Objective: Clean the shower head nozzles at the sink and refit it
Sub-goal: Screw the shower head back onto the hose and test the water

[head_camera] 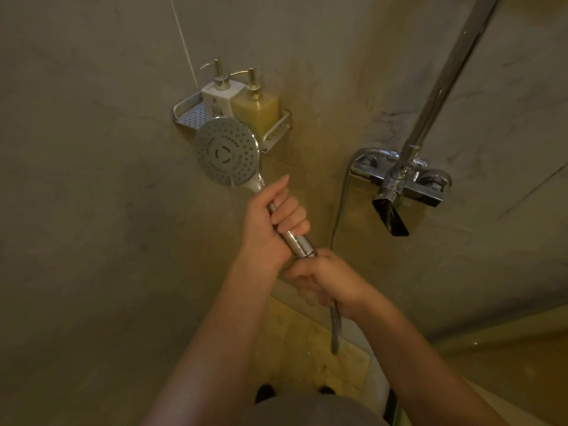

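Shower head: nozzle face toward camera, raised before the corner shelf.
Left hand: wrapped around its handle.
Right hand: clasping the hose end.
White bottle label: dark print, unreadable.

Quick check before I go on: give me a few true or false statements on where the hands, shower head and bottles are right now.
1. The left hand grips the shower head by its handle. True.
2. The right hand hangs free. False: it grips the hose end at the handle's base.
3. Two pump bottles stand in the corner shelf. True.
4. The nozzle face points at the wall. False: it faces the camera.
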{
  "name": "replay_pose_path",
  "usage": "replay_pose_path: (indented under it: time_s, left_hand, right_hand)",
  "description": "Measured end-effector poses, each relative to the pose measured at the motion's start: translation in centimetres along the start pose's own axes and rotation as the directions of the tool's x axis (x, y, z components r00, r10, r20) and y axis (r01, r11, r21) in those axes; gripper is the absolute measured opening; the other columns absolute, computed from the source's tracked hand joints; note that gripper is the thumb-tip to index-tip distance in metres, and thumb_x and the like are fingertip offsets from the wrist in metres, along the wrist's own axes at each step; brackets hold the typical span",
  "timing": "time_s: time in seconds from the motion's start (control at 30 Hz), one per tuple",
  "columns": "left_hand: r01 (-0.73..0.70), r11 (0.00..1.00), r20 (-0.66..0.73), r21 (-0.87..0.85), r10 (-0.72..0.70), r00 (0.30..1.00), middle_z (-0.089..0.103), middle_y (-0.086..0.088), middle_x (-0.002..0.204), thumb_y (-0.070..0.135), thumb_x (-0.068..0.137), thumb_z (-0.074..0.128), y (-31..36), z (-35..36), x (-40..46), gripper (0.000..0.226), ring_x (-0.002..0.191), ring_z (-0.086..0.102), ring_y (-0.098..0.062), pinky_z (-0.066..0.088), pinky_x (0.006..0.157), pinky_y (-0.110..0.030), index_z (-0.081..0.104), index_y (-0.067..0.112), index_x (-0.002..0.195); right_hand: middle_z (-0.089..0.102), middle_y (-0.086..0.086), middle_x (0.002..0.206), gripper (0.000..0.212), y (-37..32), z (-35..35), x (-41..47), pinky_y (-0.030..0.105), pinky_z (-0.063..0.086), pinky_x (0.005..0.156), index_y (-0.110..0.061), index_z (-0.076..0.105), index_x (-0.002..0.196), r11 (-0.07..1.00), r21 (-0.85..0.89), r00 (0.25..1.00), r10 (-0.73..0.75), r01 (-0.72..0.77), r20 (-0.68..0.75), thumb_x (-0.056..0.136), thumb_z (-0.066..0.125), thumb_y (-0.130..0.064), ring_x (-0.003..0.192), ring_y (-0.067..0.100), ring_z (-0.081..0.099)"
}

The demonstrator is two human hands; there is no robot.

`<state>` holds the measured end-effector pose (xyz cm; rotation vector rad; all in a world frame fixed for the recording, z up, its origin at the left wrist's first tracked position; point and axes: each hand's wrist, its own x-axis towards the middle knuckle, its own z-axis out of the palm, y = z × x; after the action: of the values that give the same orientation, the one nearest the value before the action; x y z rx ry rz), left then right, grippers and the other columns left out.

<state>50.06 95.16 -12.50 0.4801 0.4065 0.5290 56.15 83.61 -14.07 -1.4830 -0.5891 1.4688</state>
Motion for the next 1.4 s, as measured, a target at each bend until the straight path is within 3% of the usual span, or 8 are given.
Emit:
replay_pose_path:
  time_s: [0.3,0.47,0.6,0.77,0.9,1.17,1.3,1.4]
  left_hand:
    - [0.145,0.97,0.594,-0.195,-0.001,0.805,0.037,0.007,0.04,0.023,0.092,0.068,0.0,-0.3,-0.8,0.034,0.032,0.033,-0.007,0.031,0.037,-0.021,0.053,0.002,0.116]
    - [-0.005,1.0,0.191,-0.03,0.01,0.982,0.057,-0.002,0.064,0.055,0.081,0.068,-0.2,0.3,-0.6,0.051,0.058,0.056,-0.014,0.048,0.052,-0.026,0.065,0.009,0.102]
    - [-0.177,0.933,-0.173,0.312,0.239,0.955,0.068,-0.001,0.081,0.046,0.076,0.083,0.1,0.5,-0.8,0.051,0.073,0.069,-0.015,0.056,0.066,-0.028,0.062,0.015,0.11]
    - [-0.21,0.915,-0.376,0.344,0.339,0.862,0.055,0.003,0.069,0.018,0.085,0.081,-1.2,1.5,-1.3,0.032,0.055,0.06,-0.011,0.055,0.059,-0.028,0.058,0.011,0.105]
    - [-0.24,0.948,-0.432,0.207,0.309,0.847,0.037,0.005,0.054,0.012,0.088,0.075,-1.2,1.7,-1.1,0.029,0.041,0.039,-0.009,0.042,0.045,-0.024,0.048,0.018,0.08]
    - [-0.181,0.983,0.251,0.027,0.168,0.953,0.023,0.007,0.037,0.006,0.088,0.058,1.3,1.0,-1.7,0.041,0.028,0.022,-0.011,0.024,0.034,-0.022,0.043,0.023,0.053]
    - [0.0,0.994,0.584,-0.114,0.067,0.809,0.027,0.005,0.039,0.006,0.091,0.056,2.1,0.4,-1.6,0.025,0.029,0.023,-0.012,0.024,0.038,-0.023,0.042,0.017,0.073]
    - [0.002,0.999,0.511,-0.043,0.021,0.859,0.032,0.005,0.04,0.006,0.086,0.062,2.6,1.1,-1.6,0.019,0.029,0.028,-0.011,0.03,0.038,-0.021,0.045,0.011,0.081]
  right_hand:
    - [0.035,-0.008,0.037,0.047,0.9,0.6,-0.5,0.016,0.015,0.028,-0.019,0.035,0.046,0.893,0.346,0.737,-0.024,-0.288,0.676,0.084,0.064,-0.016,0.027,0.001,0.027]
    - [0.027,0.0,0.043,0.045,-0.1,1.6,-1.0,0.024,0.014,0.038,-0.02,0.033,0.049,0.994,0.028,0.994,-0.104,0.103,0.031,0.077,0.066,-0.01,0.034,0.012,0.021]
    - [0.038,-0.004,0.048,0.039,0.4,0.8,0.1,0.03,0.027,0.047,-0.018,0.035,0.052,0.86,-0.488,0.852,-0.364,0.151,-0.377,0.08,0.06,-0.01,0.045,0.013,0.037]
    - [0.067,0.017,0.081,0.016,1.3,-0.5,0.5,0.034,0.034,0.058,-0.011,0.061,0.079,0.459,-0.884,0.737,-0.566,-0.091,-0.37,0.085,0.057,-0.025,0.076,0.042,0.061]
    - [0.063,0.016,0.07,0.018,1.3,-0.5,0.8,0.036,0.036,0.053,-0.013,0.053,0.066,0.544,-0.838,0.785,-0.54,0.051,-0.303,0.081,0.058,-0.021,0.066,0.039,0.059]
    - [0.031,-0.003,0.044,0.052,-2.0,-1.4,-0.4,0.029,0.016,0.045,-0.024,0.033,0.048,0.926,-0.354,0.989,-0.102,0.132,0.102,0.084,0.07,-0.014,0.04,0.012,0.025]
    - [0.027,-0.006,0.038,0.05,-1.6,-0.7,-0.8,0.016,0.008,0.036,-0.021,0.033,0.047,0.997,-0.047,0.903,0.07,-0.056,0.423,0.087,0.062,-0.014,0.029,0.005,0.021]
    - [0.026,-0.007,0.038,0.047,-1.3,0.1,-1.0,0.014,0.01,0.032,-0.021,0.032,0.049,0.99,0.078,0.872,0.064,-0.116,0.485,0.086,0.06,-0.015,0.029,0.003,0.02]
